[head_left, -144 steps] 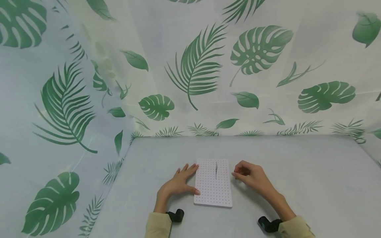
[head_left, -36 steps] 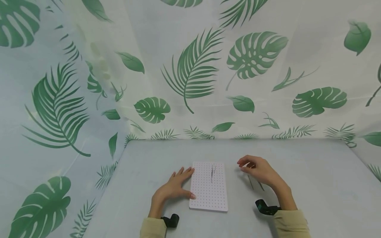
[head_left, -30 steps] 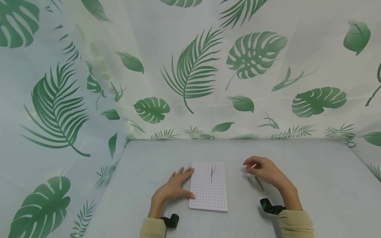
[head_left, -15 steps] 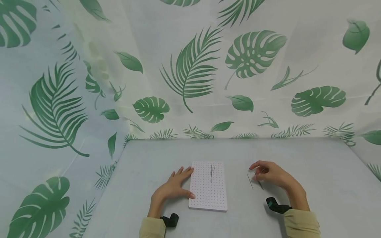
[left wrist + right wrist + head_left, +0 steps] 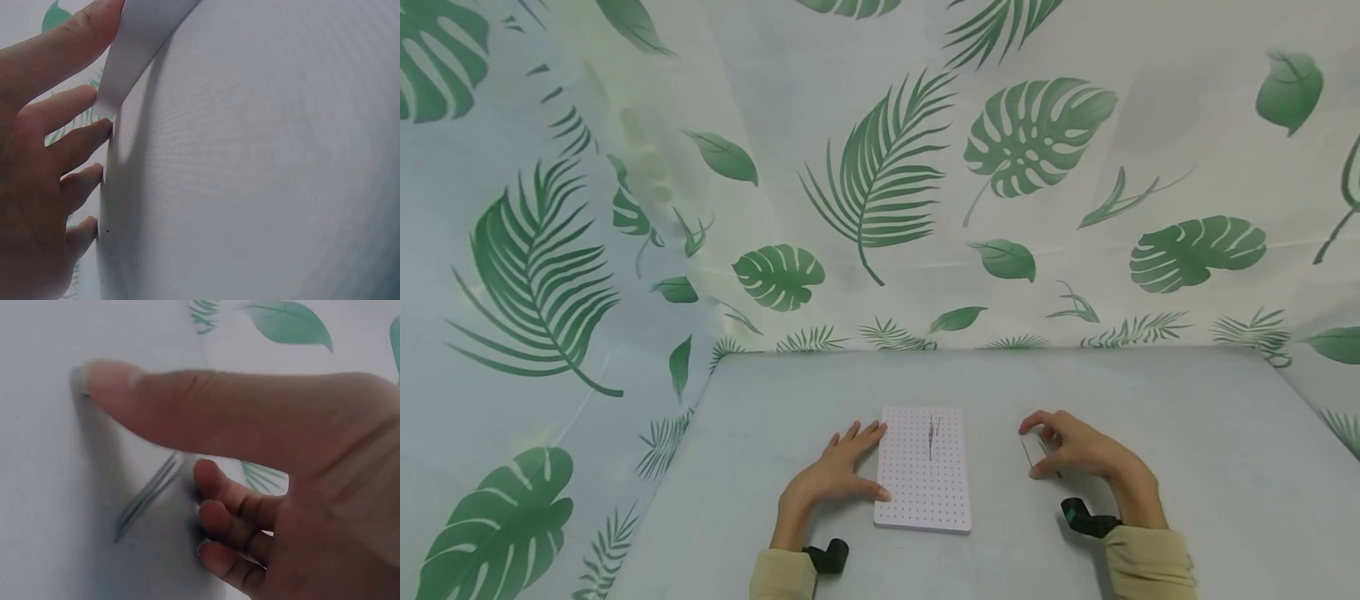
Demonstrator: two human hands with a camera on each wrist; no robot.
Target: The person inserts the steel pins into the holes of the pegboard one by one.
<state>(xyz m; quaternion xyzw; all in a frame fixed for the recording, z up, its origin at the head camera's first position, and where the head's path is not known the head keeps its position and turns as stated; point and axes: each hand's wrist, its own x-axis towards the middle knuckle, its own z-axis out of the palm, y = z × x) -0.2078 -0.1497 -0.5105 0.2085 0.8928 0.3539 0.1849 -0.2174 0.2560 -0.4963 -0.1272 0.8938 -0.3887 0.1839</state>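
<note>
A white board with rows of small holes [image 5: 921, 500] lies on the table in the head view. Thin dark rods [image 5: 931, 437] show as upright lines on its far half. My left hand [image 5: 835, 477] rests at the board's left edge, fingers spread and thumb on the near left part. In the left wrist view, its fingertips [image 5: 100, 131] meet the board's side. My right hand [image 5: 1078, 446] reaches over a thin rod [image 5: 1027, 454] on the table, thumb at its near end and index fingertip at its far end. More thin grey rods [image 5: 147, 497] lie beneath that hand.
The pale table [image 5: 775, 400] stretches around the board. A white curtain with green leaves [image 5: 895, 167] hangs behind it and along the left side. Black wrist cameras [image 5: 829, 557] sit beside both sleeves.
My right hand has moved right and down from beside the board to the loose rods, thumb and index finger spreading apart. A second thin line has appeared on the board. My left hand stays.
</note>
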